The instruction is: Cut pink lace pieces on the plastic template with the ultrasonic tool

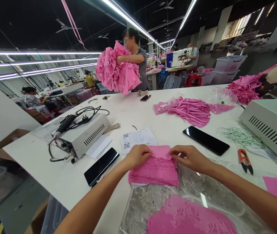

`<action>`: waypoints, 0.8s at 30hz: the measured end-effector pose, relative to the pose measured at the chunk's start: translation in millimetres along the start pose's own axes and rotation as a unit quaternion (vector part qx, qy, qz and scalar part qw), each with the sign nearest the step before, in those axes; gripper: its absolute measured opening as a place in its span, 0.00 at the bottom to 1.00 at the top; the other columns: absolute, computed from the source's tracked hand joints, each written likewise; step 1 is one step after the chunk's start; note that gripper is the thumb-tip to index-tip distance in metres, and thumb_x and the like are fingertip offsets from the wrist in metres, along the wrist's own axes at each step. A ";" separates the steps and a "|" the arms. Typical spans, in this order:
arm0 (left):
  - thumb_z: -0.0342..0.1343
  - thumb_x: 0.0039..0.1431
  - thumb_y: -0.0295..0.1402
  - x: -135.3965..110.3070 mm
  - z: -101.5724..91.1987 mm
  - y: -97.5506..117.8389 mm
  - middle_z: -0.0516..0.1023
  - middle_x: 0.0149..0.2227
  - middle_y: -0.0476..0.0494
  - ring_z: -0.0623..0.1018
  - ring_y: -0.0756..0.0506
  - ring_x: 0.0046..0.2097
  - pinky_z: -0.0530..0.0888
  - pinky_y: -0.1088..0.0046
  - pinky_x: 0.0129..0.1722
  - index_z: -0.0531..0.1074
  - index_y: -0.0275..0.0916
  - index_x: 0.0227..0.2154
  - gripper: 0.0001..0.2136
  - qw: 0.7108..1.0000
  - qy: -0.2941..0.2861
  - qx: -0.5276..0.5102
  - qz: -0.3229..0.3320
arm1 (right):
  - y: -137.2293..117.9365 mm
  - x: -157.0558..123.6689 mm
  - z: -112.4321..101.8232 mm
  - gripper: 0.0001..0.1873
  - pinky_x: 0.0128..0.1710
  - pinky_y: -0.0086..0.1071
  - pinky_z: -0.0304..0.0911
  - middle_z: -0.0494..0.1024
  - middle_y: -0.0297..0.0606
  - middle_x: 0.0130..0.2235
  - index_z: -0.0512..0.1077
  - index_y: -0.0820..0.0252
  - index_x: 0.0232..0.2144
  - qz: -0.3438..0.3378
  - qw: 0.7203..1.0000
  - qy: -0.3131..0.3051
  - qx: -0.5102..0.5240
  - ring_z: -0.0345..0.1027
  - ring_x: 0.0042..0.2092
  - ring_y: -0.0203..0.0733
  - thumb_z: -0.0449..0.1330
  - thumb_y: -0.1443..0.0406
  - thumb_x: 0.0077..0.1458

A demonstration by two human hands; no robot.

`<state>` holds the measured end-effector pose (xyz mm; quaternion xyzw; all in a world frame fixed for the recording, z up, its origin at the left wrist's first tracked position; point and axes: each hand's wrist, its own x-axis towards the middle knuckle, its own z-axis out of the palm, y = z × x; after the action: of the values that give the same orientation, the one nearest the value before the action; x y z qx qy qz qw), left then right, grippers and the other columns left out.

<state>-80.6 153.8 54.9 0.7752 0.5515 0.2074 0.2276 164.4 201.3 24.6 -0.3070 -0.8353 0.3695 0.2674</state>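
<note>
A neat pile of pink lace-edged fabric pieces [154, 173] lies on the table in front of me. My left hand [138, 156] is closed at the pile's upper left, thumb and fingers pinching the edge of the top pink fabric piece [159, 151]. At the upper right, my right hand [189, 156] pinches the same piece's other edge. That piece stretches between both hands, over the pile. Nearer to me, a larger pink fabric piece [189, 217] lies on a clear plastic sheet [138, 208], cut off by the frame's lower edge.
Phones [101, 165] [206, 140] lie either side; orange thread snips [245, 161] and green elastic bands [242, 138] sit right. A grey metal box [84, 133] with a cabled tool stands left, another vented box [272, 126] right. Across the table, a person [142, 70] carries pink fabric [119, 71].
</note>
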 end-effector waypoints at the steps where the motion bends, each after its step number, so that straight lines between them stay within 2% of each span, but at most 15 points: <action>1: 0.51 0.55 0.25 0.1 -0.5 1.0 0.79 0.34 0.49 0.77 0.49 0.36 0.71 0.76 0.39 0.77 0.39 0.25 0.10 1.000 0.000 -0.005 -0.006 | 1.1 0.3 0.5 0.11 0.30 0.32 0.68 0.78 0.38 0.34 0.74 0.57 0.33 -0.001 1.000 0.001 -0.003 0.71 0.32 0.40 0.53 0.60 0.54; 10: 0.51 0.56 0.32 3.4 -2.4 1.1 0.79 0.31 0.49 0.77 0.47 0.35 0.70 0.75 0.36 0.77 0.38 0.28 0.10 0.997 0.007 -0.039 -0.073 | 3.8 -0.7 -1.1 0.09 0.30 0.31 0.64 0.78 0.37 0.34 0.74 0.57 0.34 0.001 0.999 -0.015 -0.029 0.70 0.32 0.39 0.55 0.62 0.53; 15: 0.50 0.58 0.32 6.0 -3.5 1.6 0.79 0.31 0.50 0.76 0.47 0.35 0.70 0.75 0.36 0.76 0.38 0.29 0.10 0.995 0.001 -0.045 -0.088 | 3.1 5.1 -2.5 0.07 0.32 0.32 0.64 0.77 0.35 0.31 0.74 0.59 0.32 0.011 0.999 -0.034 -0.033 0.69 0.31 0.38 0.58 0.62 0.55; 20: 0.52 0.62 0.32 6.7 -4.8 3.6 0.78 0.32 0.49 0.76 0.48 0.36 0.71 0.70 0.40 0.74 0.36 0.30 0.08 0.995 -0.011 -0.042 -0.095 | 4.1 11.0 -4.7 0.17 0.31 0.32 0.65 0.72 0.30 0.26 0.71 0.62 0.29 0.046 0.997 -0.053 -0.036 0.66 0.27 0.34 0.56 0.55 0.61; 24: 0.53 0.65 0.36 6.7 -5.7 5.0 0.76 0.34 0.47 0.77 0.47 0.38 0.73 0.65 0.43 0.73 0.33 0.32 0.11 0.995 -0.025 -0.032 -0.096 | -1.9 13.8 -6.9 0.15 0.30 0.32 0.65 0.74 0.32 0.28 0.72 0.61 0.33 0.070 0.996 -0.033 -0.052 0.67 0.27 0.35 0.54 0.57 0.62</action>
<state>-78.0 159.5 62.9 0.7161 0.6107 0.1826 0.2845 159.2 213.2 33.1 -0.3658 -0.8384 0.3531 0.1968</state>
